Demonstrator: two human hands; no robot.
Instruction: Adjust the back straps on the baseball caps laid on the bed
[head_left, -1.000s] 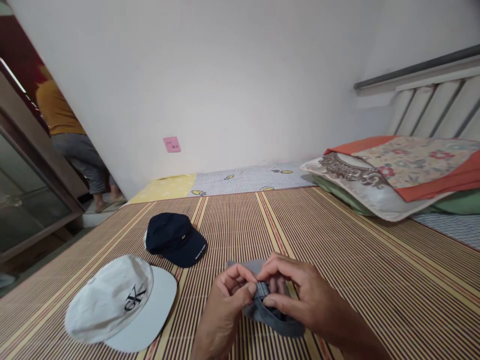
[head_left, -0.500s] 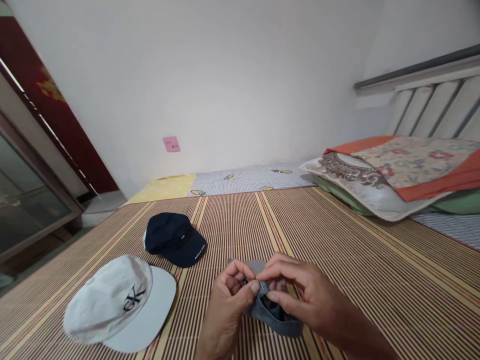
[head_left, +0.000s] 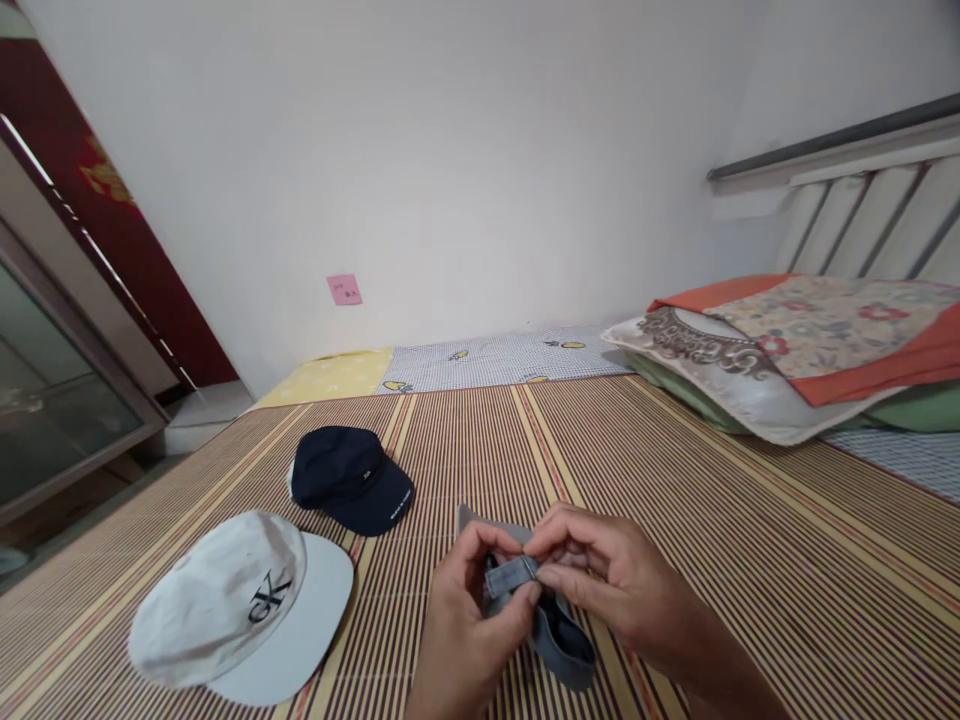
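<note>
A grey-blue cap lies on the striped mat in front of me, its lighter grey brim pointing away. Between my hands its adjusting strap is raised, with a thin metal buckle across it. My left hand pinches the strap from the left with thumb and forefinger. From the right, my right hand grips the strap at the buckle, fingertips close to the left ones. Part of the cap is hidden behind my fingers.
To the left are a white cap with black letters and a navy cap. The striped mat covers the bed. Pillows are stacked at the right, near a radiator. A pink note is on the wall.
The strap end now shows flat between my fingers, where it was mostly covered before. My left hand has shifted slightly right, and the cap's rear band has turned a little.
</note>
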